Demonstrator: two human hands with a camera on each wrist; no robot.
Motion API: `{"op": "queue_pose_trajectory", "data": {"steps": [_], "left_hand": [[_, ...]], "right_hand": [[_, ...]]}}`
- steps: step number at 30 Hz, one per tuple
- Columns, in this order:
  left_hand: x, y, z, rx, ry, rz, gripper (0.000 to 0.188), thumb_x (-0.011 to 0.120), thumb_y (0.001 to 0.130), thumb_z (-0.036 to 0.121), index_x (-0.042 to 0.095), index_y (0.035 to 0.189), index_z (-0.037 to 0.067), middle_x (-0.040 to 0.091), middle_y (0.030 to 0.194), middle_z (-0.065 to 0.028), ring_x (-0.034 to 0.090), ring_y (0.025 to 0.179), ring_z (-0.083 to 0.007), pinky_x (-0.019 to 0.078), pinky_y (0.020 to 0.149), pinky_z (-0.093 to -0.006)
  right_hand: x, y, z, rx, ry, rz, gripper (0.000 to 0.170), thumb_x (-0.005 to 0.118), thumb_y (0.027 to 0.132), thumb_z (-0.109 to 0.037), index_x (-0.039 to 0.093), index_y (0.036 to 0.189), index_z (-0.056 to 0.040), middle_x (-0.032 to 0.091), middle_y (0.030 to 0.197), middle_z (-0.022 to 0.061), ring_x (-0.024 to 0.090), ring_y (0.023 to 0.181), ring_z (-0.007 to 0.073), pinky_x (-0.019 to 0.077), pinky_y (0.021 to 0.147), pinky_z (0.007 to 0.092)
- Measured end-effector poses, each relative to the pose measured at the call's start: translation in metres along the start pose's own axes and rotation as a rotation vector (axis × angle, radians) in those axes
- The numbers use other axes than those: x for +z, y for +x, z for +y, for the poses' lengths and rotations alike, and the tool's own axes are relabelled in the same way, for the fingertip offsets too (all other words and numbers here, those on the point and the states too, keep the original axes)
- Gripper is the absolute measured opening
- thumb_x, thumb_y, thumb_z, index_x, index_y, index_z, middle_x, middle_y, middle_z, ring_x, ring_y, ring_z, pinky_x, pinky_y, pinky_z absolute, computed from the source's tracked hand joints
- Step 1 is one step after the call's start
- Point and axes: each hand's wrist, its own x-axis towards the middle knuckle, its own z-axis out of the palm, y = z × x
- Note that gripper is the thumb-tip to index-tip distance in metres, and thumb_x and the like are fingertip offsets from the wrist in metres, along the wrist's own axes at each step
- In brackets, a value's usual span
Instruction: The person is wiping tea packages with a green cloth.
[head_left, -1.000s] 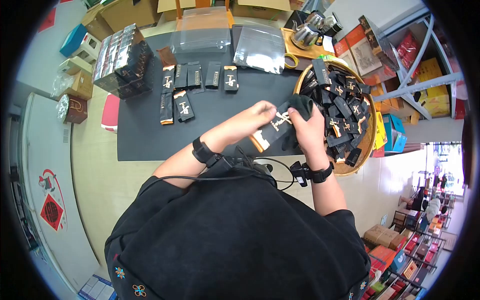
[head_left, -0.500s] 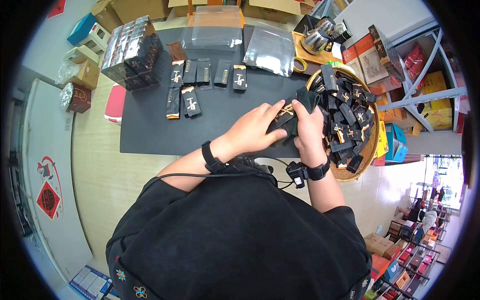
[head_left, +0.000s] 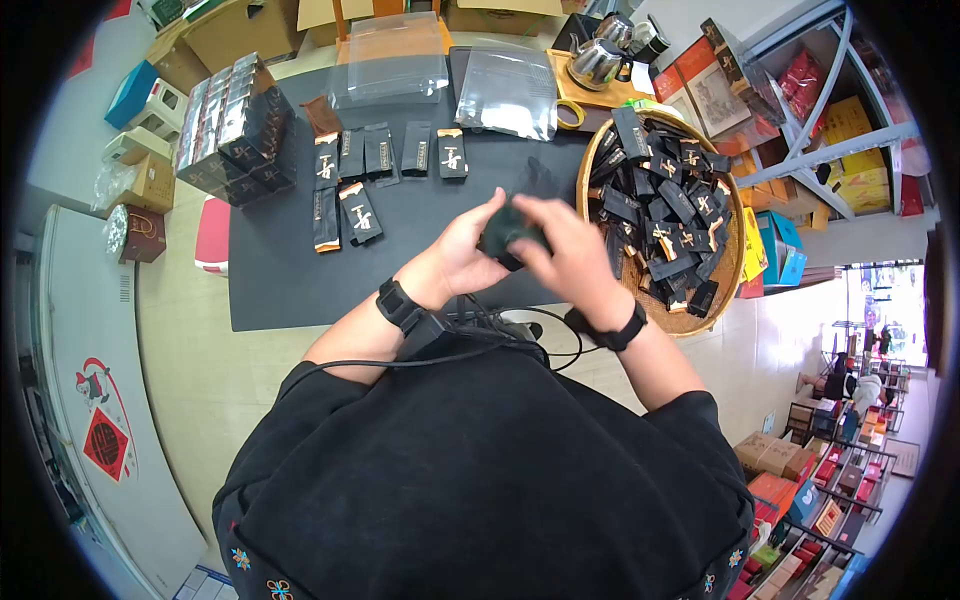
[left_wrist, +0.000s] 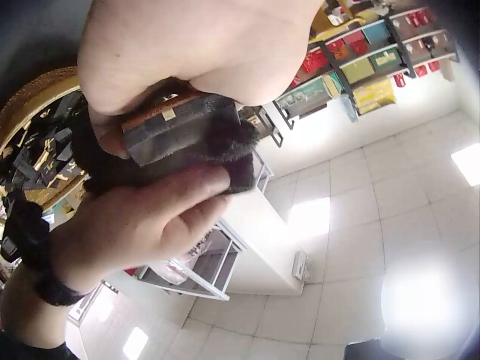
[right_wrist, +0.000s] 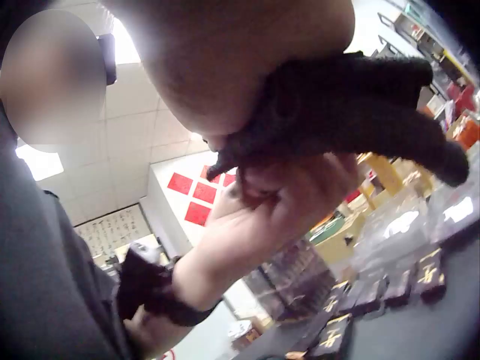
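Head view: beside the basket (head_left: 645,304), the left grip (head_left: 455,252) is closed round a packet (left_wrist: 178,133), the right grip (head_left: 578,255) round a dark cloth (head_left: 510,235); likely wiping, which calls for turning the packet.

I see a dark table (head_left: 280,290) with a stack of dark boxes (head_left: 232,130) at its left edge, towards the far left corner. Five flat black packets (head_left: 452,155) form a row right of it, two more lying nearer the front edge. A small brown piece (head_left: 322,114) sits just behind the row. Along the far edge I make out clear plastic (head_left: 507,92), a yellow ring (head_left: 570,113) and, towards the far right corner, a wooden tray (head_left: 592,96).
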Motion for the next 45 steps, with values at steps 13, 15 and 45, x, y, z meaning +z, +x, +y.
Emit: {"op": "queue_pose_trajectory", "data": {"steps": [13, 15, 45], "left_hand": [[-0.001, -0.012, -0.011, -0.081, -0.104, -0.145, 0.046, 0.039, 0.107, 0.043, 0.056, 0.127, 0.005, 0.065, 0.116, -0.0125, 0.063, 0.101, -0.0295, 0.0508, 0.087, -0.0421], [0.002, -0.016, -0.010, -0.118, -0.009, -0.158, 0.042, 0.040, 0.106, 0.042, 0.058, 0.126, 0.009, 0.066, 0.115, -0.0099, 0.064, 0.101, -0.0254, 0.0507, 0.089, -0.0433], [-0.027, -0.018, 0.006, -0.070, 0.212, 0.020, 0.039, 0.046, 0.107, 0.036, 0.054, 0.132, 0.007, 0.065, 0.113, -0.0091, 0.065, 0.100, -0.0201, 0.0544, 0.085, -0.0370]], "right_hand": [[-0.001, -0.004, 0.001, -0.180, -0.217, 0.035, 0.044, 0.075, 0.076, -0.010, 0.068, 0.119, -0.0109, 0.062, 0.089, 0.0058, 0.066, 0.071, 0.0230, 0.0540, 0.059, 0.0342], [-0.001, 0.007, 0.027, 0.009, -0.322, 0.160, 0.033, 0.074, 0.080, -0.012, 0.069, 0.113, -0.0099, 0.063, 0.090, 0.0051, 0.066, 0.071, 0.0230, 0.0540, 0.057, 0.0347], [0.010, -0.004, 0.069, 0.174, -0.093, 0.117, 0.023, 0.070, 0.088, -0.012, 0.071, 0.110, -0.0051, 0.066, 0.091, 0.0114, 0.067, 0.081, 0.0287, 0.0532, 0.071, 0.0355]]}}
